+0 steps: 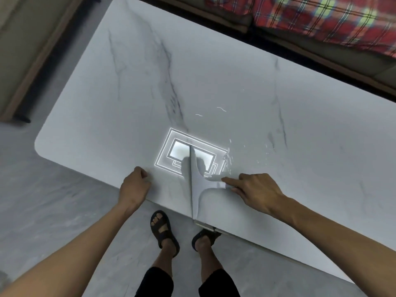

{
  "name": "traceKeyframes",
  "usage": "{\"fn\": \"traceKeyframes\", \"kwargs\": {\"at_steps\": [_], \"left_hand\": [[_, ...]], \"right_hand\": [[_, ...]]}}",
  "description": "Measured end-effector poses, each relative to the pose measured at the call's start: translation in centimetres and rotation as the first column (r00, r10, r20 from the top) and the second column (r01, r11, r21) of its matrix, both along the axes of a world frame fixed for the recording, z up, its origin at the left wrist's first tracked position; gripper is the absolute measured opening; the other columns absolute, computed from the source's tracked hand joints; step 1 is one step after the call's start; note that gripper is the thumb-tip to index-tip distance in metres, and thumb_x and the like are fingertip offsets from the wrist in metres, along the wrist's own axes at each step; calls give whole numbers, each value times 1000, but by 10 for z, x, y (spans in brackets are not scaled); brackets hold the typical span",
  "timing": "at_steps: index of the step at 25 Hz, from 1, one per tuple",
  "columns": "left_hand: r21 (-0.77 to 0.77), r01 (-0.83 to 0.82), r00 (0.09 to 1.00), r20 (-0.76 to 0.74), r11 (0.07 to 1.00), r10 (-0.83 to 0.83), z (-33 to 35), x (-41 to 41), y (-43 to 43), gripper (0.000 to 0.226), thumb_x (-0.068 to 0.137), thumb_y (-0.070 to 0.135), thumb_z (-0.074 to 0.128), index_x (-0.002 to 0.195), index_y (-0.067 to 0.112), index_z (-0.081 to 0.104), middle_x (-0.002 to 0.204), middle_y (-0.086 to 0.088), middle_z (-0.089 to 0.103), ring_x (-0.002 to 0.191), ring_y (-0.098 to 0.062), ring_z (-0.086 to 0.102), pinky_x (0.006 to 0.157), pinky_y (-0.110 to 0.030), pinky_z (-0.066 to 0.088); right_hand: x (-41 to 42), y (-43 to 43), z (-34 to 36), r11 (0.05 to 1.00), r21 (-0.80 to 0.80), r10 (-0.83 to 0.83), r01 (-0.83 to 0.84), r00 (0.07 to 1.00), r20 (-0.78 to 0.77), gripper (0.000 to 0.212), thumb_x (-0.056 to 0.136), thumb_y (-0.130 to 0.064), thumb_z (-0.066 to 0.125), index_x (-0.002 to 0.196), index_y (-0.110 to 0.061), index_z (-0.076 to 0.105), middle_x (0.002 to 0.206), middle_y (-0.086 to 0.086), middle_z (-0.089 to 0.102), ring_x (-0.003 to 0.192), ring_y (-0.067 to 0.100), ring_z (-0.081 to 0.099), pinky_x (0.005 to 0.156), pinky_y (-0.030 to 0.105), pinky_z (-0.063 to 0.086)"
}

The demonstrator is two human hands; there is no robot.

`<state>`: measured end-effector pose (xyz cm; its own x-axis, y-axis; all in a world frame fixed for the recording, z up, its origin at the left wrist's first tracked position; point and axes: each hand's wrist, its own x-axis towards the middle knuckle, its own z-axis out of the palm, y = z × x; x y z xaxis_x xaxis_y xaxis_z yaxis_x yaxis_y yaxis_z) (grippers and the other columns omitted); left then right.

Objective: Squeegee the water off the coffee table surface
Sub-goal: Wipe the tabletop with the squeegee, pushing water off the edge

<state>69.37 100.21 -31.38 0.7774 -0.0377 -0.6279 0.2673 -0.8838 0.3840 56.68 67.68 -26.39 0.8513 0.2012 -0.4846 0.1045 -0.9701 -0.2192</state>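
The white marble coffee table (214, 71) fills the middle of the view. A shallow film of water (211, 190) lies near its front edge, with glinting drops (227, 157) and thin streaks (221, 109) farther in. My right hand (255, 190) rests on the tabletop with the index finger stretched out, its tip touching the water's edge; it holds nothing. My left hand (134, 183) sits at the table's near edge with its fingers curled in, empty. No squeegee is in view.
A ceiling light reflects brightly (188, 153) on the wet surface between my hands. A sofa with a red plaid cloth (321, 16) runs along the far side. My sandalled feet (164, 230) stand on grey floor at the near edge.
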Motion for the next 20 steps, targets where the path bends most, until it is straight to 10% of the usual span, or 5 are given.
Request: {"fn": "traceKeyframes", "kwargs": {"at_steps": [9,20], "left_hand": [[79,-221,975,-8,972,223,-16,71,27,21,85,10,41,105,16,45,97,-7,58,85,-29,56,70,-36,43],[-43,222,973,79,974,-219,-40,161,-92,25,85,-3,49,108,4,54,126,-20,45,107,-36,52,79,-32,39]], "right_hand": [[158,115,-43,959,102,266,-265,964,5,41,104,-37,31,144,-43,36,108,5,65,89,31,64,62,31,36],[153,-79,-29,906,-47,-421,420,907,-9,40,101,-42,30,140,-52,36,87,-2,62,84,29,62,64,33,40]]}}
